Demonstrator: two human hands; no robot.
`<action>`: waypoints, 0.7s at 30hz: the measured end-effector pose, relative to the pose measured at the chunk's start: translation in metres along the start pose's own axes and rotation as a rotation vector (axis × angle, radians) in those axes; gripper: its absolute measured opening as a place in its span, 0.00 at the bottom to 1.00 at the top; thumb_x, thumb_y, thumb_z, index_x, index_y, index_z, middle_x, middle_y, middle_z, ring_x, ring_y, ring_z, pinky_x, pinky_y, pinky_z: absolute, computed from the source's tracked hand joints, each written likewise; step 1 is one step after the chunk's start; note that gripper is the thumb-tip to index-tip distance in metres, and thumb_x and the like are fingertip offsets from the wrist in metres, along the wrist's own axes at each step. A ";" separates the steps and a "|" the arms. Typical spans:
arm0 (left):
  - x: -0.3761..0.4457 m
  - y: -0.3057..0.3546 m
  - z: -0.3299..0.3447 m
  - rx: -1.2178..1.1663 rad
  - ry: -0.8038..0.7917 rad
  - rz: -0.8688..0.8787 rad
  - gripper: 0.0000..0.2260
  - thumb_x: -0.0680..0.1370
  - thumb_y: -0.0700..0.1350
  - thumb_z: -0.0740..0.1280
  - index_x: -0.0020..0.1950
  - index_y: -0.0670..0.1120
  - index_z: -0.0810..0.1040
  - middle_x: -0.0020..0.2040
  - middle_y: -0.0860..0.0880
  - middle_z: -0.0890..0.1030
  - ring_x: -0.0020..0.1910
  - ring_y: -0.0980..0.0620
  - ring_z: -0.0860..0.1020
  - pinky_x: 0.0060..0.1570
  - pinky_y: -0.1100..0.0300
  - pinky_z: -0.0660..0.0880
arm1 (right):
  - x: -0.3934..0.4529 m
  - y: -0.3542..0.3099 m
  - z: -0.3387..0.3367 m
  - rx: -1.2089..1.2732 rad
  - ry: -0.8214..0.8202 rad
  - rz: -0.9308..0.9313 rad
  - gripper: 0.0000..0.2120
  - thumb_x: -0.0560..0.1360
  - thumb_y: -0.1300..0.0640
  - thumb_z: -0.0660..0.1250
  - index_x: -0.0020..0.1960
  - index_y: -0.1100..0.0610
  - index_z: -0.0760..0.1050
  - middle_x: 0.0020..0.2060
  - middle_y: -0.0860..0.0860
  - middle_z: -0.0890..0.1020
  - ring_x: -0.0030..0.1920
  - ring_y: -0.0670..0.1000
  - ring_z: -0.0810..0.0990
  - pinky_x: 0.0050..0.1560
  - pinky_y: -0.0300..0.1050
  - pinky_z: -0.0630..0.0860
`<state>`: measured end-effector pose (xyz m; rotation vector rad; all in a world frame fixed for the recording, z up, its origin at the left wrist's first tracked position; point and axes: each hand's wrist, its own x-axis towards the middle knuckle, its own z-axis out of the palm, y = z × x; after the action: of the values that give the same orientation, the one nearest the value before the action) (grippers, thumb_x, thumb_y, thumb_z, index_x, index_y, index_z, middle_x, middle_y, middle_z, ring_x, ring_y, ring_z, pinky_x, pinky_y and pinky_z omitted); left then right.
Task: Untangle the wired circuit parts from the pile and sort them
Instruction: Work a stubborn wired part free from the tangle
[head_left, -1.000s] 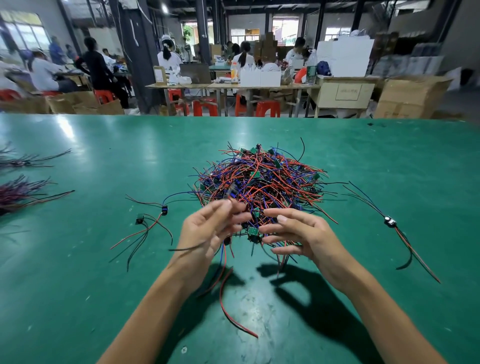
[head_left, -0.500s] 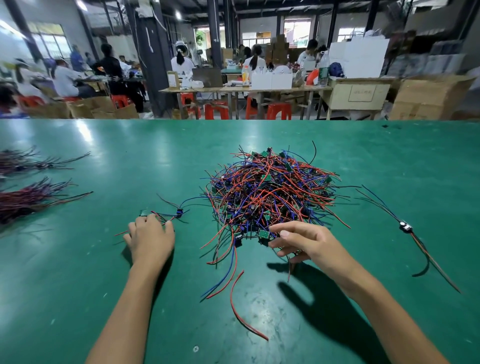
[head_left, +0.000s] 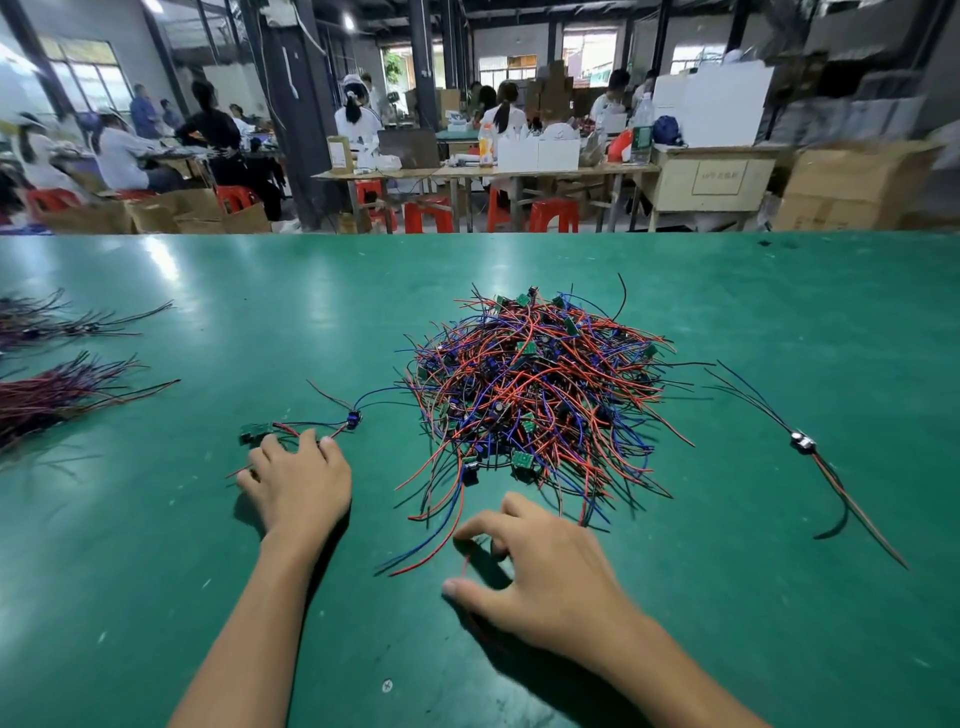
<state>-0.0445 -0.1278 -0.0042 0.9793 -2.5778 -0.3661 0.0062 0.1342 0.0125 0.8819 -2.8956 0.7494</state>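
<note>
Right hand (head_left: 550, 577) nearest, fingers curled down around a loose red wire (head_left: 464, 564) on the green table mat (head_left: 156, 571). Left hand (head_left: 296, 483) lies flat, fingers straight, on wires of small green-board circuit parts (head_left: 301, 428). Beyond, mid-table, the tangled heap of red, blue and black wired parts (head_left: 535, 395).

Both bare forearms reach in from the near edge and lie well apart. The left hand (head_left: 296, 486) sits farther out and to the left, palm down, knuckles up, fingers spread loosely forward and lying flat, closing on nothing visible. The right hand (head_left: 545, 566) is nearer and to the right, palm down and arched, thumb stretched left, fingers bent with their tips pointing down; whether its grip closes on anything cannot be told.
</note>
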 end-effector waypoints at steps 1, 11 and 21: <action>-0.001 0.001 -0.001 -0.040 0.026 -0.027 0.18 0.84 0.49 0.55 0.67 0.43 0.77 0.70 0.34 0.66 0.70 0.38 0.61 0.70 0.44 0.54 | 0.001 0.002 -0.002 0.026 0.025 0.011 0.22 0.72 0.32 0.63 0.61 0.40 0.75 0.46 0.42 0.74 0.47 0.44 0.77 0.45 0.43 0.72; -0.063 0.053 -0.027 -0.721 0.032 0.860 0.07 0.78 0.45 0.66 0.54 0.51 0.82 0.51 0.55 0.79 0.52 0.58 0.76 0.55 0.59 0.73 | 0.007 0.026 -0.022 0.283 0.169 0.137 0.22 0.72 0.61 0.68 0.63 0.47 0.71 0.33 0.43 0.83 0.36 0.45 0.81 0.44 0.44 0.77; -0.095 0.069 -0.015 -0.561 -0.318 1.077 0.15 0.69 0.38 0.70 0.52 0.53 0.78 0.49 0.59 0.79 0.51 0.58 0.74 0.52 0.58 0.69 | 0.006 0.034 -0.034 0.123 0.004 0.115 0.28 0.73 0.60 0.67 0.65 0.41 0.60 0.41 0.43 0.82 0.47 0.48 0.80 0.47 0.49 0.77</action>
<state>-0.0128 -0.0147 0.0115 -0.6984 -2.5784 -0.8698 -0.0206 0.1710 0.0286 0.7272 -2.9440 0.9460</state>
